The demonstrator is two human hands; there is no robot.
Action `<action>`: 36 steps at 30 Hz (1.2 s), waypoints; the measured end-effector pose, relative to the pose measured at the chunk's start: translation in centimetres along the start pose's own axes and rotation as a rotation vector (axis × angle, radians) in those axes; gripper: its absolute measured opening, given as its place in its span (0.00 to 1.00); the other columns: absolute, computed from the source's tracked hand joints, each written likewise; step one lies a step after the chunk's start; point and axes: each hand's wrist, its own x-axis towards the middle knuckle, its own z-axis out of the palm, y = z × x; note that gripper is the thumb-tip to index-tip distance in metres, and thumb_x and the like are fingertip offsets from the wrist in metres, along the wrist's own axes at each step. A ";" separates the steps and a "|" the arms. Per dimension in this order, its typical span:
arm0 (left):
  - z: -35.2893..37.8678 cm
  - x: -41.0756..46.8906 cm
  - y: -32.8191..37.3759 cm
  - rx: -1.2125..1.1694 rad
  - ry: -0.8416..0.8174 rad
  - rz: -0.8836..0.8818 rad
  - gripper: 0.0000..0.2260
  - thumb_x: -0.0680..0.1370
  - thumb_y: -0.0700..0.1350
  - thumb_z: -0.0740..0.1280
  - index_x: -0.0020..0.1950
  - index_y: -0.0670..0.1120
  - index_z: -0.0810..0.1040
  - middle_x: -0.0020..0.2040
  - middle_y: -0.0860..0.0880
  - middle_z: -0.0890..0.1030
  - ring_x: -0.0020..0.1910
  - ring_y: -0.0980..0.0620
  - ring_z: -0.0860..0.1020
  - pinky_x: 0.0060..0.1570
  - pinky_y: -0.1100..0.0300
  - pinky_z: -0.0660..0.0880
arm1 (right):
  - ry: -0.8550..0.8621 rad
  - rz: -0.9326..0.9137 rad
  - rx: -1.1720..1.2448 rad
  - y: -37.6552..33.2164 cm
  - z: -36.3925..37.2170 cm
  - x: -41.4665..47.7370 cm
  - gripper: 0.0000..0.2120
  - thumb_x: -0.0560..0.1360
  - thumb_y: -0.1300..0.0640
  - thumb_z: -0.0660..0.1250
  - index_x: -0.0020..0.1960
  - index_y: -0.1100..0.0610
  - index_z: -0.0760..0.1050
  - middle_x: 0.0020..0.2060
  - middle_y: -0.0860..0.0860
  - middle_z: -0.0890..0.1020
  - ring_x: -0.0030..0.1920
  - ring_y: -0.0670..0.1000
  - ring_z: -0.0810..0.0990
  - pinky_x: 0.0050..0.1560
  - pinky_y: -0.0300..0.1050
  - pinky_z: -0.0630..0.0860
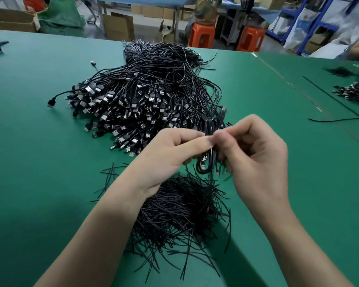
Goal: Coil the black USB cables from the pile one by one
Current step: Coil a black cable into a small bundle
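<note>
Head view: left hand (170, 154) and right hand (257, 154) pinch one coiled cable (204, 164), centre frame; cardboard box (10, 23), upper left, contents hidden.

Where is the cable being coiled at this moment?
Head view, centre: the coiled cable is pinched between the left hand and right hand, at the near edge of the cable pile, above the loose black strands.

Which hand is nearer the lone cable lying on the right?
Right. Right hand sits left of the lone cable; left hand farther left, both pinching a coiled cable.
</note>
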 end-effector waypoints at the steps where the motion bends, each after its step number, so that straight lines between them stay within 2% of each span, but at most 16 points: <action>1: 0.2 0.1 0.1 0.043 0.053 0.054 0.09 0.80 0.49 0.71 0.40 0.53 0.86 0.35 0.59 0.79 0.35 0.62 0.73 0.39 0.70 0.70 | 0.038 0.095 0.131 -0.2 0.4 0.0 0.11 0.78 0.54 0.72 0.39 0.49 0.75 0.29 0.48 0.79 0.27 0.45 0.73 0.28 0.38 0.69; 5: 0.7 0.2 0.0 0.466 0.383 0.353 0.03 0.76 0.47 0.77 0.43 0.53 0.85 0.36 0.57 0.77 0.34 0.59 0.75 0.38 0.72 0.68 | 0.098 0.466 0.554 -0.5 1.5 0.4 0.10 0.76 0.52 0.70 0.40 0.53 0.73 0.27 0.47 0.74 0.24 0.44 0.65 0.28 0.35 0.64; 7: 0.9 0.0 0.1 0.629 0.460 0.512 0.04 0.76 0.45 0.77 0.49 0.47 0.88 0.38 0.53 0.78 0.35 0.55 0.77 0.39 0.69 0.71 | 0.104 0.627 0.676 -0.6 1.7 0.7 0.09 0.76 0.53 0.70 0.40 0.54 0.72 0.26 0.46 0.73 0.22 0.42 0.64 0.27 0.33 0.64; 9: 0.8 -0.1 -0.2 0.681 0.459 0.600 0.06 0.77 0.42 0.76 0.54 0.44 0.88 0.38 0.51 0.81 0.35 0.53 0.78 0.37 0.63 0.76 | 0.123 0.716 0.751 -0.7 1.8 0.9 0.10 0.79 0.59 0.67 0.39 0.55 0.72 0.26 0.46 0.73 0.21 0.41 0.64 0.25 0.32 0.63; 12: 0.4 -0.2 -0.3 0.618 0.386 0.562 0.11 0.79 0.39 0.73 0.61 0.47 0.86 0.42 0.52 0.86 0.37 0.51 0.82 0.38 0.53 0.80 | 0.139 0.725 0.755 -1.1 1.8 1.2 0.12 0.82 0.63 0.64 0.39 0.56 0.73 0.25 0.47 0.72 0.20 0.41 0.64 0.23 0.32 0.63; 14: 0.1 -0.3 -0.3 0.513 0.309 0.479 0.12 0.82 0.39 0.69 0.62 0.50 0.85 0.45 0.56 0.87 0.39 0.52 0.83 0.39 0.52 0.80 | 0.141 0.696 0.720 -1.3 1.6 1.3 0.13 0.81 0.61 0.67 0.38 0.55 0.74 0.26 0.47 0.73 0.21 0.41 0.64 0.23 0.32 0.63; 17: 0.3 -0.2 0.0 0.307 0.255 0.375 0.11 0.83 0.40 0.65 0.60 0.49 0.85 0.41 0.64 0.84 0.42 0.62 0.82 0.44 0.69 0.76 | 0.140 0.698 0.665 -1.4 1.4 1.2 0.13 0.78 0.56 0.70 0.36 0.52 0.74 0.26 0.46 0.74 0.23 0.42 0.67 0.27 0.32 0.66; 18: 0.5 -0.1 0.1 0.257 0.255 0.343 0.09 0.82 0.42 0.67 0.58 0.49 0.86 0.41 0.63 0.85 0.43 0.62 0.83 0.45 0.67 0.77 | 0.133 0.692 0.642 -1.4 1.5 1.2 0.12 0.78 0.55 0.71 0.36 0.51 0.74 0.27 0.46 0.74 0.25 0.42 0.69 0.29 0.34 0.68; 20: 0.7 0.0 0.0 0.182 0.253 0.296 0.07 0.78 0.43 0.75 0.54 0.53 0.85 0.46 0.57 0.87 0.46 0.58 0.85 0.41 0.53 0.79 | 0.128 0.670 0.600 -1.2 1.5 1.0 0.13 0.77 0.54 0.71 0.35 0.51 0.74 0.29 0.48 0.75 0.28 0.45 0.69 0.31 0.36 0.69; 21: 0.7 0.0 0.1 0.158 0.249 0.282 0.11 0.76 0.43 0.77 0.55 0.54 0.83 0.48 0.55 0.87 0.47 0.56 0.85 0.41 0.46 0.78 | 0.127 0.656 0.581 -1.1 1.5 0.9 0.13 0.78 0.54 0.71 0.35 0.52 0.74 0.28 0.48 0.74 0.26 0.44 0.68 0.29 0.35 0.68; 23: 0.4 0.1 0.2 0.136 0.238 0.273 0.20 0.74 0.41 0.78 0.61 0.54 0.77 0.50 0.52 0.87 0.48 0.54 0.85 0.41 0.43 0.76 | 0.113 0.614 0.511 -1.1 1.3 0.9 0.13 0.79 0.55 0.70 0.37 0.53 0.73 0.26 0.48 0.73 0.23 0.43 0.64 0.26 0.34 0.64; 26: -0.1 0.1 0.3 0.230 0.245 0.286 0.28 0.74 0.39 0.78 0.70 0.53 0.72 0.49 0.53 0.87 0.49 0.54 0.84 0.42 0.54 0.74 | 0.069 0.559 0.428 -1.1 1.2 1.1 0.12 0.80 0.57 0.70 0.38 0.54 0.73 0.25 0.49 0.73 0.23 0.43 0.63 0.25 0.34 0.62; 29: 0.0 0.1 0.4 0.489 0.294 0.393 0.20 0.74 0.40 0.78 0.64 0.52 0.81 0.50 0.60 0.85 0.53 0.60 0.82 0.50 0.68 0.72 | 0.064 0.675 0.575 -0.9 1.4 1.2 0.15 0.80 0.60 0.68 0.35 0.53 0.74 0.25 0.48 0.72 0.22 0.43 0.63 0.24 0.33 0.63; 32: 0.1 0.0 0.4 0.657 0.335 0.511 0.13 0.75 0.40 0.77 0.58 0.52 0.85 0.49 0.56 0.81 0.52 0.55 0.79 0.54 0.63 0.73 | 0.093 0.786 0.705 -0.6 1.6 1.4 0.11 0.81 0.62 0.65 0.40 0.56 0.73 0.25 0.47 0.72 0.20 0.41 0.63 0.22 0.33 0.61; 34: 0.2 0.0 0.2 0.684 0.314 0.498 0.13 0.77 0.40 0.76 0.59 0.52 0.87 0.45 0.53 0.80 0.47 0.51 0.79 0.49 0.61 0.75 | 0.112 0.821 0.741 -0.4 1.7 1.4 0.11 0.81 0.66 0.63 0.41 0.57 0.73 0.24 0.47 0.72 0.19 0.41 0.64 0.21 0.33 0.61; 36: 0.1 -0.1 0.2 0.647 0.247 0.437 0.13 0.79 0.41 0.73 0.63 0.52 0.85 0.43 0.52 0.83 0.41 0.50 0.81 0.43 0.56 0.78 | 0.146 0.830 0.741 -0.2 1.8 1.4 0.17 0.80 0.69 0.61 0.35 0.56 0.72 0.24 0.48 0.72 0.19 0.41 0.64 0.21 0.33 0.60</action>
